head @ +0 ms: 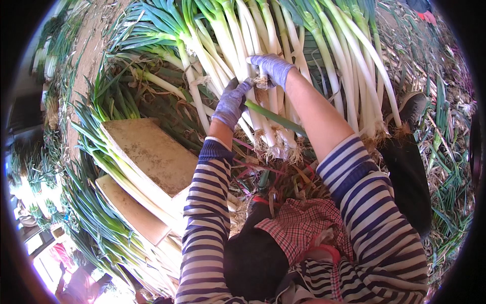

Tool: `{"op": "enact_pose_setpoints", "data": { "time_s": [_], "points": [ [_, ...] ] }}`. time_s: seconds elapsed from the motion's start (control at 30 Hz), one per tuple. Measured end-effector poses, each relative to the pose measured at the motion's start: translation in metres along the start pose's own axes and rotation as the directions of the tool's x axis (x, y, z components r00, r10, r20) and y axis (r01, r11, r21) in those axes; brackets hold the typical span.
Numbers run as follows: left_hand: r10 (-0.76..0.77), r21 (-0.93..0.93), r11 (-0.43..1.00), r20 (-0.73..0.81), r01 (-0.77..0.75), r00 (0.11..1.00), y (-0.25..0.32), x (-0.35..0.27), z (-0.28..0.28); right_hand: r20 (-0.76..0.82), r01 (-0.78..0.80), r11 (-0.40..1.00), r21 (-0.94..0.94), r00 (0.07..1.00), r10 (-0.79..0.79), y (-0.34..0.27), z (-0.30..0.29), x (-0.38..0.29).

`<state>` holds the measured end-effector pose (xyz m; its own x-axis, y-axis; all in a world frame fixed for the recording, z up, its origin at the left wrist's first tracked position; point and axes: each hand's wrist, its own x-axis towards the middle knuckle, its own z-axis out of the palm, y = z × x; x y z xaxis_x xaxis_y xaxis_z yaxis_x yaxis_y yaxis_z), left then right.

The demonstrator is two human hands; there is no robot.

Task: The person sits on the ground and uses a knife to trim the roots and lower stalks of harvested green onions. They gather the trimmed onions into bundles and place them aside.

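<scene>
Long green-topped stalks, leeks or large green onions (232,45), lie in a pile before me, white ends with roots towards me. My left hand (232,100), in a thin purple-grey glove, is on white stalks at the pile's middle; a loose green leaf (275,117) extends from beside it to under my right forearm. My right hand (271,70), gloved alike, is closed around a white stalk whose rooty end shows below its fingers. The two hands are close together. What the left fingers grip is partly hidden. More stalks (343,72) lie to the right.
A dirt-stained board (148,152) and a second, narrower one (131,209) lie at the left among more stalks (110,228). My dark shoe (412,108) is at the right edge of the pile. Leaf litter (448,152) covers the ground there. Another person (81,285) is at lower left.
</scene>
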<state>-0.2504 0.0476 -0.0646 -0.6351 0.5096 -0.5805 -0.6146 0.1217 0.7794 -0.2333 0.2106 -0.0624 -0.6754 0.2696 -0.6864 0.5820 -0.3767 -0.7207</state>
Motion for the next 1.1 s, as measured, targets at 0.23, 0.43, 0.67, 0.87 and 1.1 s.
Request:
{"op": "enact_pose_setpoints", "data": {
  "time_s": [0.23, 0.43, 0.67, 0.87, 1.1],
  "points": [
    [0.043, -0.164, 0.986, 0.237, -0.004, 0.971, -0.002, -0.027, -0.008, 0.206, 0.258, 0.958, -0.125, 0.951, -0.229, 0.02, -0.029, -0.098],
    [0.136, 0.008, 0.991, 0.005, -0.136, 0.991, -0.013, -0.084, 0.007, 0.222, 0.068, 0.995, 0.068, 0.972, -0.081, 0.106, -0.017, -0.193],
    [0.226, 0.256, 0.937, 0.075, -0.238, 0.971, -0.043, -0.137, 0.035, 0.105, 0.133, 0.934, 0.332, 0.979, -0.177, 0.142, 0.019, -0.237],
    [0.155, -0.044, 0.986, -0.07, -0.158, 0.985, -0.036, -0.153, 0.028, 0.181, 0.042, 0.959, 0.28, 0.979, -0.096, 0.141, 0.009, -0.29],
    [0.006, -0.26, 0.966, 0.011, -0.003, 1.0, -0.067, -0.161, 0.039, 0.187, 0.03, 0.898, 0.44, 0.974, -0.124, 0.187, 0.009, -0.325]
  ]
}}
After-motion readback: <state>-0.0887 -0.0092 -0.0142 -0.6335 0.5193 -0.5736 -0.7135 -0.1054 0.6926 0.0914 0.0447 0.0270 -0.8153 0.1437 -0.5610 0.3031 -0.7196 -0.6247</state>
